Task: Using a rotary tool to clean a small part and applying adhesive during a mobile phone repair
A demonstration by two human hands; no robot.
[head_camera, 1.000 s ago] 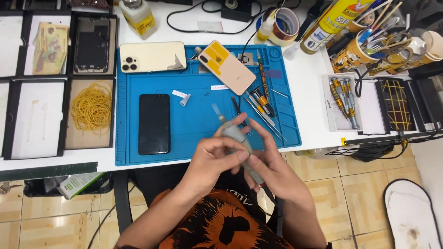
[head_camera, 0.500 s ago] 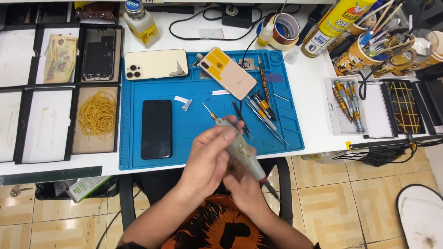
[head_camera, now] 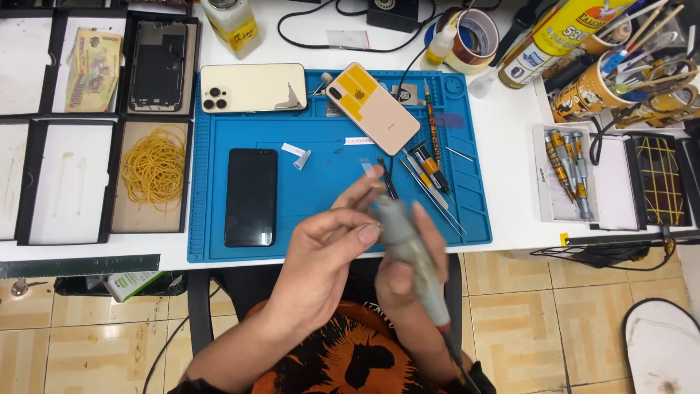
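Note:
Both hands meet over the front edge of the blue work mat [head_camera: 452,219]. My right hand [head_camera: 408,273] grips a grey pen-shaped power tool [head_camera: 408,252] with a cord trailing from its back end toward my lap. My left hand [head_camera: 332,244] pinches the tool's upper end near the tip, which is blurred. A black phone [head_camera: 251,197] lies face up on the mat to the left. Two gold phone backs [head_camera: 251,87] [head_camera: 372,98] lie at the mat's far edge.
Screwdrivers and tweezers [head_camera: 430,171] lie on the mat's right side. Black trays at left hold yellow rubber bands [head_camera: 153,168], a phone frame [head_camera: 157,66] and a banknote [head_camera: 91,58]. A screwdriver set [head_camera: 569,171], tool cups [head_camera: 590,91], tape roll [head_camera: 474,33] and bottles stand at right.
The tool has tilted from lying across my hands to pointing up toward the mat. My left hand moved up to its tip. The view has shifted slightly.

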